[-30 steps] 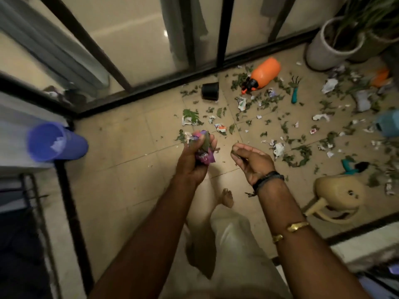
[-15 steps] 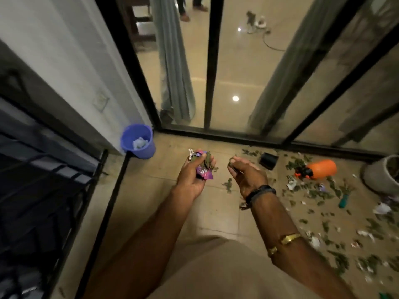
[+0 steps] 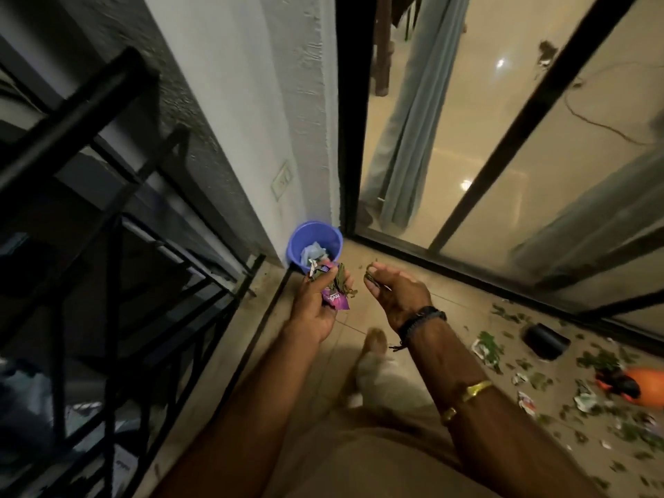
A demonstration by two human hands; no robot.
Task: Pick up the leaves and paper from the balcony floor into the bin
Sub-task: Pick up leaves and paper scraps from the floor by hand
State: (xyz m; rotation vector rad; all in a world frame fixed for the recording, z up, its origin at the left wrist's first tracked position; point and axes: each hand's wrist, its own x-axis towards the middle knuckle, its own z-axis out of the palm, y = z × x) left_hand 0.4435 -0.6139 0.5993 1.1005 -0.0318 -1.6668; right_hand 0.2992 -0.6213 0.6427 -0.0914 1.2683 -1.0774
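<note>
Bin [image 3: 315, 234], blue, in the corner where wall meets glass door; crumpled paper inside. Just short of it our left hand [image 3: 316, 303] clutches a purple wrapper [image 3: 336, 299] (white lettering, unreadable to us) and leaves; our right hand [image 3: 391, 292] pinches leaves [image 3: 370, 280]. Further litter [image 3: 589, 400] lies well right of the bin.

The scene is dimly lit. Warm light is cast through the glass door [image 3: 503, 156] beyond the fingertips, with glare spots seen on the indoor floor. The railing [image 3: 90, 210] is bent by wide-angle distortion. The foot [image 3: 373, 354] is blurred.
</note>
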